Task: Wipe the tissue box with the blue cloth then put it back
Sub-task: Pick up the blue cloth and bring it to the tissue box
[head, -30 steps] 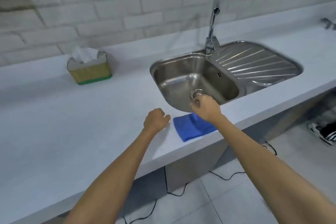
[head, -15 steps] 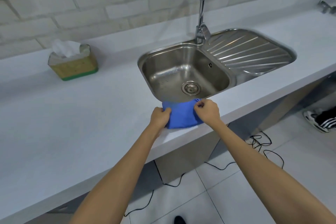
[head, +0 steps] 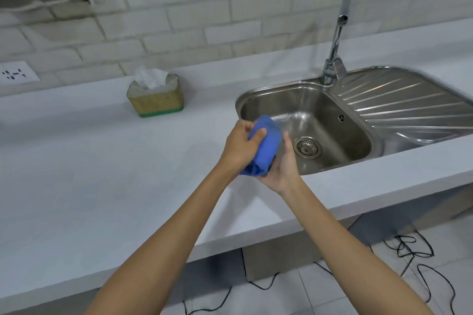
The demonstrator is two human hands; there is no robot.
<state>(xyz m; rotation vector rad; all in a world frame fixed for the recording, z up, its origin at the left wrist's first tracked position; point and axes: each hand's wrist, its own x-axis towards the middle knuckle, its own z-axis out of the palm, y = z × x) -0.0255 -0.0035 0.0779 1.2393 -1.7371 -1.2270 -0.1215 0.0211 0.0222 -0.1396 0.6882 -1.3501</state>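
— Blue cloth (head: 263, 144) lifted off the white countertop (head: 89, 174), bunched between both hands, just in front of the steel sink (head: 358, 161). Nothing wiped yet, probably?

— Probably nothing. Tissue box (head: 156, 96) untouched at the back of the countertop, near the tiled wall (head: 204, 20), well apart from the cloth. White tissue (head: 151, 78) sticking out of the top. So only the pick-up done; left to do: reach the box, wipe, put back.

— And the hands?

— Left hand (head: 240, 147) wrapped around the upper part of the cloth, thumb pressed on the front. Right hand (head: 282, 165) cupped under and beside the lower part, palm turned inward, fingers partly hidden behind the fabric. Both grasping the cloth, neither free. Forearms stretched forward and meeting over the counter edge.

— Cloth folded or crumpled?

— Crumpled, rather gathered into a lump. Hard to say more.
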